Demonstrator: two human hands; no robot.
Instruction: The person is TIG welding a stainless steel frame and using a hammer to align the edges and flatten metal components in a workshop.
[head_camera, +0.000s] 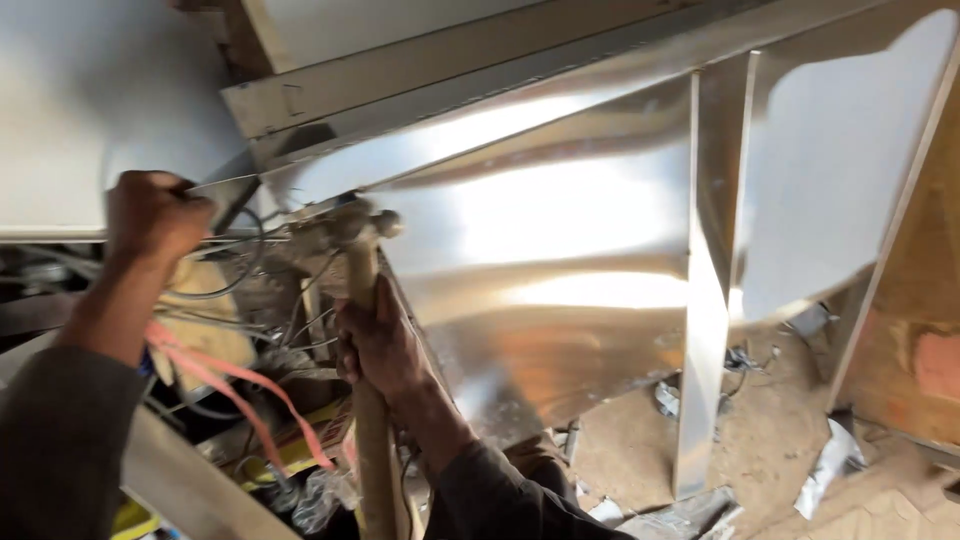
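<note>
- Left hand (152, 212): upper left of the frame, clenched in a fist on the corner of the sheet-metal edge (225, 187), apparently steadying it; what lies inside the fist cannot be told.
- Right hand (378, 340): centre-left, wrapped around the wooden handle (370, 440) of a hammer, gripping some way below the head, which gives control for short blows.
- Hammer head (352, 222): metal, rounded, resting against or just beside the folded seam where the sheet meets the frame.
- Shiny sheet-metal panel (560, 250): fills the middle of the frame, bent, with an upright flange (705, 300) to the right.
- Wires and an orange strap (230, 385): tangled at lower left, under the left forearm.
- Floor (640, 440): dusty, earthen, at lower right, strewn with metal offcuts (828, 465).
- Wooden board (925, 300): right edge, leaning upright.
</note>
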